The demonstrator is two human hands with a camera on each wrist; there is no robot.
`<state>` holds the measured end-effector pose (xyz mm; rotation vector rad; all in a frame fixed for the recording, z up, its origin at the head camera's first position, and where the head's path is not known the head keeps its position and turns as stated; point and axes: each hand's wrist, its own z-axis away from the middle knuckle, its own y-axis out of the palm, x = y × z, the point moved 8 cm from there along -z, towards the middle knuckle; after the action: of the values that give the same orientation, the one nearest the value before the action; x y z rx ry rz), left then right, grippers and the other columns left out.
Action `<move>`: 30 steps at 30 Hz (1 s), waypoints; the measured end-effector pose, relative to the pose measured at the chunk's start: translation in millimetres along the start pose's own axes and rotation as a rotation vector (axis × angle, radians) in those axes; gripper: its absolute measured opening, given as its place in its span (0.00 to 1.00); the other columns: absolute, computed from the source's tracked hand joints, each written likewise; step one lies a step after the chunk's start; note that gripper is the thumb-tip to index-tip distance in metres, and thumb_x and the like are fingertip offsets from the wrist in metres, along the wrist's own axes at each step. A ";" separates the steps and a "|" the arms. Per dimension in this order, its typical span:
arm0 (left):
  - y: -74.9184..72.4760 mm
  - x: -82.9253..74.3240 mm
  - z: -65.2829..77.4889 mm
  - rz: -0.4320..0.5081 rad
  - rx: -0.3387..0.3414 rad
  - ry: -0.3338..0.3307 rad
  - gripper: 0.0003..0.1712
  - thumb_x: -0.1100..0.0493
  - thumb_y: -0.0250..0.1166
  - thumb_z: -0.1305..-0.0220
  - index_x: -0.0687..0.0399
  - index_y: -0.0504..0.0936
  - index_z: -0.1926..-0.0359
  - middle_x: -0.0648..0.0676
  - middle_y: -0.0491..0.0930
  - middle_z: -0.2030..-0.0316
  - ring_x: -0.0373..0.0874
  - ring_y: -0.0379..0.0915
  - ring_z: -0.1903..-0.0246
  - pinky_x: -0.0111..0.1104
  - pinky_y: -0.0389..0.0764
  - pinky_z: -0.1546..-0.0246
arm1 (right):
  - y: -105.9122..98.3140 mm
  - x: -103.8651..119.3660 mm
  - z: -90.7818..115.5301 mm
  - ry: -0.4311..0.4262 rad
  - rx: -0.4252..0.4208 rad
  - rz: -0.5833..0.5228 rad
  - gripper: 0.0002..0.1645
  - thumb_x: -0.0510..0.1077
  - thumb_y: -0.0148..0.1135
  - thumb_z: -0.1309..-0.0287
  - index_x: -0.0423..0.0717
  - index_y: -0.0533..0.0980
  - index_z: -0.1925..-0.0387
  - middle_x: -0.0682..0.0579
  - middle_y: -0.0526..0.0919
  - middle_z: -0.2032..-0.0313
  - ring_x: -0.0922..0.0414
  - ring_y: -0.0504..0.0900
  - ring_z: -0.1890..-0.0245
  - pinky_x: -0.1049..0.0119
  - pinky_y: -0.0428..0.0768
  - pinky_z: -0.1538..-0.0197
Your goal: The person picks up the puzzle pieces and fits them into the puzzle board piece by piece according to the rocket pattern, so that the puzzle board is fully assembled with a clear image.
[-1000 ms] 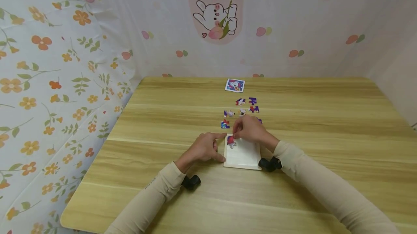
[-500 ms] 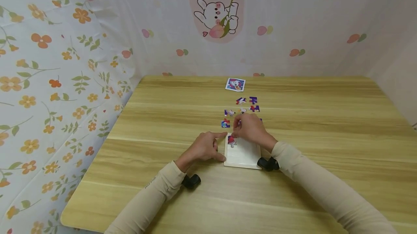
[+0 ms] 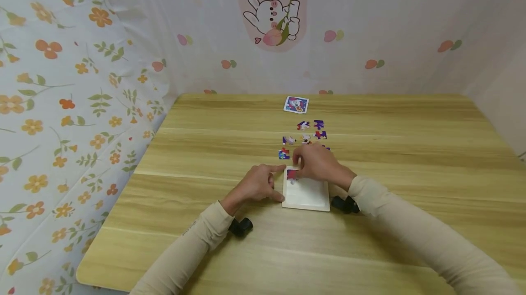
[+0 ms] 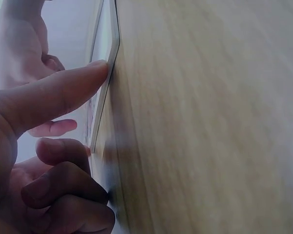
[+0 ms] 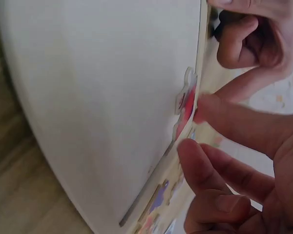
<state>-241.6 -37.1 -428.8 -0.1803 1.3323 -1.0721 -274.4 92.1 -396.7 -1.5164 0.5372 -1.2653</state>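
Observation:
A white puzzle tray (image 3: 306,197) lies on the table with a red-and-purple jigsaw piece (image 3: 291,175) in its far left corner. My left hand (image 3: 258,183) steadies the tray's left side: the straight index finger reaches the far corner and the thumb (image 4: 83,83) presses the edge near the front corner. Its other fingers are curled in. Over the tray's far edge is my right hand (image 3: 322,163). In the right wrist view its thumb (image 5: 234,119) is right at the jigsaw piece, while the index finger (image 5: 198,163) stands apart from the thumb with nothing between them.
Beyond the tray lie several loose jigsaw pieces, among them a blue-and-red piece (image 3: 284,154) and a purple piece (image 3: 318,124). Farther back is a small picture card (image 3: 296,104). Floral cloth (image 3: 82,103) hangs at the left and behind the wooden table (image 3: 205,139).
My right hand has shifted slightly right, and its thumb and index finger have spread apart. The left hand stays at the tray's edge, and the jigsaw piece remains in the corner.

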 end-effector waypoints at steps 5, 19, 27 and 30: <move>-2.5 -1.6 -1.6 -0.017 -0.002 0.015 0.49 0.60 0.81 0.54 0.53 0.72 0.29 0.44 0.66 0.88 0.35 0.58 0.85 0.27 0.60 0.81 | 4.0 9.8 2.0 -0.085 0.065 0.022 0.13 0.47 0.81 0.54 0.49 0.84 0.67 0.53 0.85 0.71 0.59 0.79 0.72 0.69 0.75 0.69; -0.9 -3.7 -0.1 -0.022 -0.010 0.050 0.49 0.60 0.82 0.55 0.56 0.72 0.30 0.44 0.68 0.88 0.35 0.59 0.85 0.27 0.61 0.80 | 8.2 15.2 0.7 -0.266 0.029 0.037 0.09 0.40 0.77 0.49 0.47 0.89 0.63 0.53 0.90 0.68 0.64 0.79 0.72 0.72 0.79 0.66; 0.7 -5.0 -0.4 -0.031 -0.001 0.063 0.49 0.61 0.81 0.55 0.58 0.71 0.30 0.44 0.69 0.87 0.34 0.61 0.85 0.26 0.61 0.81 | 5.9 14.0 -1.7 -0.318 0.152 0.024 0.13 0.40 0.75 0.46 0.49 0.88 0.57 0.55 0.89 0.66 0.63 0.78 0.70 0.72 0.79 0.63; 0.8 -5.5 -0.5 -0.028 0.002 0.056 0.49 0.61 0.81 0.54 0.58 0.71 0.30 0.44 0.69 0.87 0.35 0.60 0.85 0.26 0.61 0.81 | 0.4 11.2 -5.8 -0.307 0.183 0.013 0.12 0.40 0.73 0.44 0.48 0.87 0.56 0.55 0.88 0.66 0.63 0.78 0.69 0.71 0.79 0.62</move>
<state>-240.9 -32.5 -425.6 -0.1691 1.3818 -1.1094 -275.6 80.1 -392.7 -1.5119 0.2243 -1.0164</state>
